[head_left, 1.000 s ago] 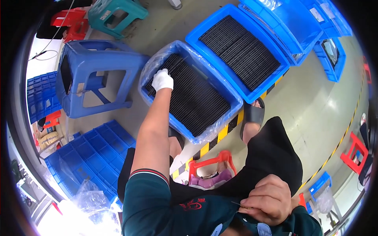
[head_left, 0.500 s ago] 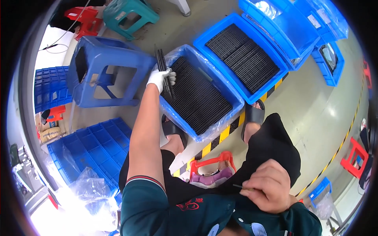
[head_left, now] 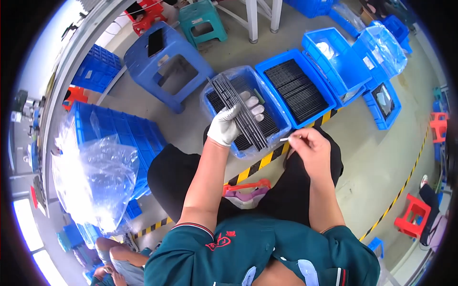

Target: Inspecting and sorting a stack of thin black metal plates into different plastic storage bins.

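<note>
My left hand (head_left: 224,127), in a white glove, is closed around several long, thin black strips (head_left: 247,122). It holds them slantwise above a blue bin (head_left: 281,113) lined with clear plastic, and the gloved fingertips show past their far side. Rows of similar black strips fill this bin, partly hidden by the held ones. My bare right hand (head_left: 313,151) pinches a small thin piece (head_left: 284,139), light at its tip, close to the near right corner of the bin. What kind of thing it is I cannot tell.
Beside the lined bin stands another blue bin (head_left: 329,93) with rows of black strips. More blue bins (head_left: 346,78) stand farther right. A blue stool (head_left: 136,59) bears a black phone (head_left: 155,43). At left are stacked blue crates (head_left: 136,128) under clear plastic; a seated person (head_left: 129,262) shows lower left.
My left hand has brought the strips right and nearer, over the lined bin, now spread slantwise. My right hand has moved from my lap forward to the bin's corner. The view has shifted.
</note>
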`<state>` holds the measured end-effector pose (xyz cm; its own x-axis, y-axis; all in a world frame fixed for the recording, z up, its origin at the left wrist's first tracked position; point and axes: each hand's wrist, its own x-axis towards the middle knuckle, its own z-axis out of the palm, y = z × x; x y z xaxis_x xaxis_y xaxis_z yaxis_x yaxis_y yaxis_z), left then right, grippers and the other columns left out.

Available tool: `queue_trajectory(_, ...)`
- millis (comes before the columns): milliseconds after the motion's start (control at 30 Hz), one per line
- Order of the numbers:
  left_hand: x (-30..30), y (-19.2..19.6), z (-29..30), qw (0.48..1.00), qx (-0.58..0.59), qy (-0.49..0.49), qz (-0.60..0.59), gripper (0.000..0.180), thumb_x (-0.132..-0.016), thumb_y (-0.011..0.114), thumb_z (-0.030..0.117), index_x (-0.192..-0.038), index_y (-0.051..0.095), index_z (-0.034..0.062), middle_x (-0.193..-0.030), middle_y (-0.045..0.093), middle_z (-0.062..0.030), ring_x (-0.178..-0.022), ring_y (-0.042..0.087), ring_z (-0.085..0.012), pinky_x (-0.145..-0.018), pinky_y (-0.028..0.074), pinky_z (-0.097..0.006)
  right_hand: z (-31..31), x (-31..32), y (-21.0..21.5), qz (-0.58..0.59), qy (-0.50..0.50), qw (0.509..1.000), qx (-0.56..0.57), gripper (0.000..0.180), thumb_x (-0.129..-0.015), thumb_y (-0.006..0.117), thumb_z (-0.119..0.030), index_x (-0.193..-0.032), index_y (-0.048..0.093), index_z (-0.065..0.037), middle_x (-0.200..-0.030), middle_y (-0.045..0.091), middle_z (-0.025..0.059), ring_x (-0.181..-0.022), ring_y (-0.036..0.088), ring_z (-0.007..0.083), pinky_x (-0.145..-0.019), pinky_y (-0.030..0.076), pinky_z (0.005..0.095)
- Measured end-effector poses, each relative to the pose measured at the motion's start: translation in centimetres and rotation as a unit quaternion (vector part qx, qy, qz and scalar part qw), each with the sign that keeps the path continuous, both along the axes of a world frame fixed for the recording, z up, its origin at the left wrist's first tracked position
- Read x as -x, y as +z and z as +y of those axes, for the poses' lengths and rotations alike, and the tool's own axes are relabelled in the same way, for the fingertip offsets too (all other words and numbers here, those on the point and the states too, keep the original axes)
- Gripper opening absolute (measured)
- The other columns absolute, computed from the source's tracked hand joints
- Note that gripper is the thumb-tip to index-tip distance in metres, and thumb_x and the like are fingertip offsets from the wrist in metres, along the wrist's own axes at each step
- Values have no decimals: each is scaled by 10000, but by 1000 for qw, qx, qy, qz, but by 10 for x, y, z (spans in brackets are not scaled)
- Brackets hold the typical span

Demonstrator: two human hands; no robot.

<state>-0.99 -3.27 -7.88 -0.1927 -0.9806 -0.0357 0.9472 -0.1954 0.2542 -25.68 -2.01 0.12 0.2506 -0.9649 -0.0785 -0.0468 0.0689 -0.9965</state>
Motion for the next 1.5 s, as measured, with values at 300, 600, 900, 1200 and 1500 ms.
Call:
queue_trajectory(300, 0, 90, 57, 986, -1, 157, 53, 154, -846, 566, 82, -983, 508, 42, -911, 462, -94, -910, 459, -286, -915, 406, -450, 14, -44, -8, -294, -97, 937, -159, 140, -863, 705, -199, -928, 643, -92, -826, 641, -6, -717, 561, 65, -653, 428, 204)
queue_trajectory(600, 16, 104, 79, 971, 13, 239, 0, 291, -860, 510, -35, -1131, 479, 66, -1029, 529, -125, -992, 546, -312, -959, 434, -476, 14, -122, -29, -385, -90, 878, -271, 217, -873, 674, -328, -968, 590, -152, -991, 621, 51, -952, 591, 230, -873, 444, 425)
queue_trajectory(900, 27, 128, 81, 961, 58, 232, -137, 448, -816, 682, 4, -1205, 460, 11, -1055, 610, -162, -969, 637, -313, -872, 528, -428, 31, -127, 0, -420, -24, 860, -289, 216, -933, 569, -362, -1037, 640, -186, -945, 675, -7, -826, 638, 165, -693, 480, 323)
queue_trajectory(1200, -9, 119, 50, 985, -2, 26, -169, 326, -789, 698, 1, -1073, 540, 18, -943, 628, -159, -855, 637, -316, -807, 540, -506, -35, -85, 13, -277, -64, 925, -253, 172, -892, 648, -332, -1000, 586, -213, -925, 646, -48, -863, 584, 117, -771, 393, 334)
queue_trajectory(1500, 20, 94, 49, 926, -75, -280, -241, 371, -783, 701, 29, -1105, 523, -19, -954, 636, -154, -868, 652, -277, -791, 537, -422, -132, -94, 39, -123, 446, 886, -44, 116, -870, 625, -173, -887, 628, -58, -1063, 669, 116, -1070, 598, 210, -948, 420, 322)
